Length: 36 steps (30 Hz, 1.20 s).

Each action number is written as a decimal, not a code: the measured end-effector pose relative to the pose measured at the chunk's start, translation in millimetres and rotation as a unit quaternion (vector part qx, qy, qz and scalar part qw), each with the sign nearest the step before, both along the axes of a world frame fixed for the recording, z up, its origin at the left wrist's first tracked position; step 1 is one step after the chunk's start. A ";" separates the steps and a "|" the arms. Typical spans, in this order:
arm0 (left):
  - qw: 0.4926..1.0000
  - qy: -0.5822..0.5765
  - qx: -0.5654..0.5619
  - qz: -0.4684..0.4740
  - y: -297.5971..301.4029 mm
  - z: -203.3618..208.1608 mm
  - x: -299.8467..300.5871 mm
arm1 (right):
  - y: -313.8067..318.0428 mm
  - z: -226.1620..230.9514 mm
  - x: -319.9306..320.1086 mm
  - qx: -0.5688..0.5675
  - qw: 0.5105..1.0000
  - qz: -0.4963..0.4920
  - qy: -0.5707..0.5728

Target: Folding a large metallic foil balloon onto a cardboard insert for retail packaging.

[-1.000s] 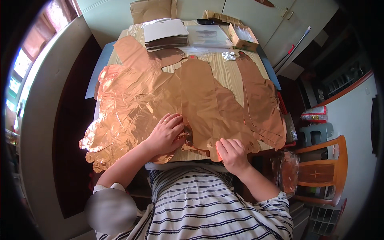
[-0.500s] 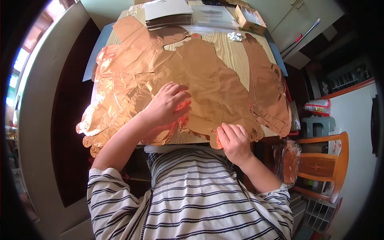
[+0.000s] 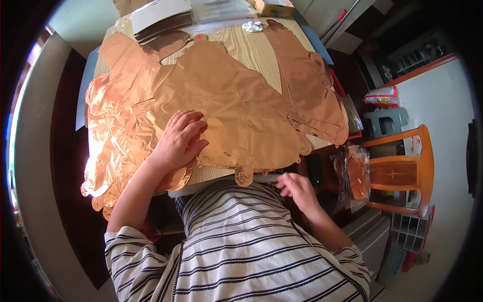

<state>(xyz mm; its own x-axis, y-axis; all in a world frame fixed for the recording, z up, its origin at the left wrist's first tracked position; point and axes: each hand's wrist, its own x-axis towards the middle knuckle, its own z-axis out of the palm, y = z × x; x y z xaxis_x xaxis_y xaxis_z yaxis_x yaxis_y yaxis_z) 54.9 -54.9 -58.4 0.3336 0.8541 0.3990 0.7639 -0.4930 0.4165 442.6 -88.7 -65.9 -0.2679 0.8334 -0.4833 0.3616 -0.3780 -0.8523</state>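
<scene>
Several flat, copper-coloured foil balloons lie overlapping on the wood-grain table. The uppermost foil balloon (image 3: pixel 236 110) spreads across the middle, and its rounded tab hangs over the front edge. My left hand (image 3: pixel 182 138) rests on its lower left part, fingers bent and thumb apart, gripping nothing that I can see. Beneath and to the left is a crumpled, shiny heap of foil balloons (image 3: pixel 118 121). My right hand (image 3: pixel 299 191) hangs just off the front edge, right of the tab, with loosely parted fingers and nothing in them. Another foil balloon (image 3: pixel 307 85) lies along the right side.
At the back stand a stack of grey-white boards (image 3: pixel 161 17), clear plastic sheets (image 3: pixel 219 11), a small cardboard box (image 3: pixel 275 7) and a cluster of white pieces (image 3: pixel 252 26). A wooden chair (image 3: pixel 397 168) holding a clear bag of copper foil (image 3: pixel 358 173) is to the right.
My right hand has let go of the foil balloon's edge tab and drawn off the table's front edge. My left hand stays on the foil. The whole view has shifted and turned.
</scene>
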 end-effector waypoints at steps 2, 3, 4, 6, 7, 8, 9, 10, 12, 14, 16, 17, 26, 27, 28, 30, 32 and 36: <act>1.000 0.004 0.012 0.000 1.9 5.2 2.3 | 5.3 -19.8 -11.3 -0.196 0.944 -0.161 0.210; 1.000 0.011 0.012 -0.008 3.6 6.8 3.1 | 9.0 -20.2 -20.4 -0.192 0.937 -0.177 0.232; 1.000 0.017 0.011 -0.016 6.9 8.4 4.8 | 12.7 -19.0 -29.7 -0.188 0.929 -0.193 0.253; 0.999 0.024 0.015 -0.029 13.9 12.2 6.8 | 14.2 -15.0 -42.8 -0.131 0.943 -0.200 0.231; 0.999 0.024 0.018 -0.036 17.3 11.5 9.5 | 12.4 -13.1 -47.0 -0.080 0.960 -0.193 0.186; 0.999 0.023 0.021 -0.043 20.6 10.0 11.9 | 11.5 -10.9 -49.8 -0.028 0.972 -0.185 0.140; 0.999 0.020 0.015 -0.047 24.5 9.3 13.7 | 12.0 -5.6 -48.8 0.018 0.980 -0.157 0.118; 0.999 0.020 0.013 -0.049 27.5 9.5 14.7 | 14.5 -1.1 -48.2 0.062 0.985 -0.132 0.097; 0.998 0.015 0.007 -0.053 31.1 7.3 19.4 | 21.9 7.3 -44.2 0.147 0.985 -0.081 0.049; 0.998 0.013 0.014 -0.054 35.5 6.6 23.1 | 34.8 30.6 -44.9 0.172 0.984 -0.049 -0.023; 0.998 0.006 0.024 -0.055 40.4 4.5 27.0 | 42.1 31.6 -42.5 0.164 0.984 -0.051 -0.048; 0.998 0.001 0.030 -0.055 43.5 1.8 29.3 | 43.2 31.0 -43.1 0.166 0.983 -0.050 -0.053; 0.998 -0.005 0.019 -0.067 45.0 -4.6 30.2 | 43.2 17.5 -49.3 0.191 0.978 -0.048 -0.063; 0.998 0.000 0.017 -0.066 45.2 -3.4 30.4 | 42.9 17.5 -49.1 0.198 0.976 -0.046 -0.073; 0.997 -0.001 0.029 -0.070 45.5 -1.8 31.8 | 42.4 18.0 -49.1 0.206 0.974 -0.044 -0.083; 0.996 -0.001 0.053 -0.074 45.5 3.9 35.9 | 42.9 21.1 -51.3 0.215 0.971 -0.043 -0.094; 0.991 -0.011 0.068 -0.115 53.0 2.5 40.0 | 43.5 25.5 -53.6 0.220 0.969 -0.048 -0.099; 0.987 -0.045 0.032 -0.152 59.3 -7.5 50.1 | 45.6 19.9 -52.0 0.255 0.961 -0.042 -0.101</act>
